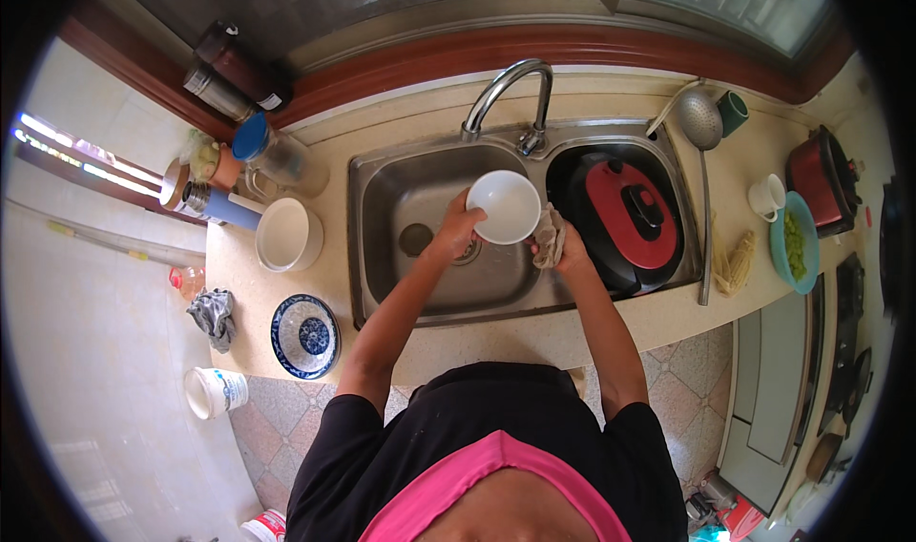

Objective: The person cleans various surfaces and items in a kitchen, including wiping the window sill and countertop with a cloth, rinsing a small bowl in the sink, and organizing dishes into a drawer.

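Observation:
Above the left basin of a steel double sink (372, 284), my left hand (458, 226) grips a white bowl (504, 207) by its left rim, thumb on the inner side. The bowl's inside faces the camera. A crumpled grey-brown cloth (549, 238) is in my right hand (570, 248), at the bowl's right edge; the cloth hides some of the fingers. Behind the bowl rises a chrome faucet (512, 77); no water is seen running from its spout. The right basin holds a red and black appliance lid (630, 213), apparently of a cooker.
Left of the sink stand a white container (289, 235), a blue-patterned plate (305, 336), a blue-lidded jug (286, 163) and a grey cloth (213, 318). To the right are a long-handled skimmer (700, 120), a white mug (767, 197), a turquoise bowl (805, 234) of green food and a red pot (821, 184).

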The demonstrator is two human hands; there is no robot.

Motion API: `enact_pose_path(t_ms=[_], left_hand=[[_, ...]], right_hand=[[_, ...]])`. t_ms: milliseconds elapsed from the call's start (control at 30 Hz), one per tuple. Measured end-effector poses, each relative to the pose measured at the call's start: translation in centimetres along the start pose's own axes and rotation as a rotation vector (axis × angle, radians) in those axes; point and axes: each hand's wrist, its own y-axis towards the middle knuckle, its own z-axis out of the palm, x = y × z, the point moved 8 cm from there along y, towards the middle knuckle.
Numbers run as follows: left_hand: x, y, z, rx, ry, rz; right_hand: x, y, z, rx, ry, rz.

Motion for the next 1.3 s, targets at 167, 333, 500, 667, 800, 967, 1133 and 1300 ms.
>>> enact_pose_path(t_ms=[167,333,500,667,800,967,1133,1300], left_hand=[[-0.1,-0.2,-0.9,0.015,-0.041,0.028],[-2.5,-0.9,-5.5,-0.231,0.753,0.296],[-7.7,-4.0,-6.4,-0.298,1.216,0.522],[-15.0,-13.5,-12.3,-0.361,0.929,0.159],[-15.5,-22.6,-23.2,-0.568,0.576,0.240],[-12.5,-30.5,-32.1,-0.820,0.113,0.251],[-5.5,-33.9,-39.5,-0.956,-0.107,0.414],[0.0,-33.8,-41.4,-1.071,-0.319,0.420]], right_hand=[[0.3,-0.2,-0.5,-0.130,-0.094,-0.072],[-2.5,1.7,-0.6,-0.066,-0.133,-0.034],[-3.4,-1.4,1.9,0.128,-0.031,0.193],[-4.5,-1.6,2.5,-0.059,-0.236,0.141],[-6.2,-1.6,3.9,0.036,-0.368,0.217],[-7.5,-1.3,5.4,0.125,-0.419,0.250],[-9.1,-1.8,8.1,0.120,-0.498,0.251],[-10.0,-1.4,8.4,0.123,-0.556,0.249]])
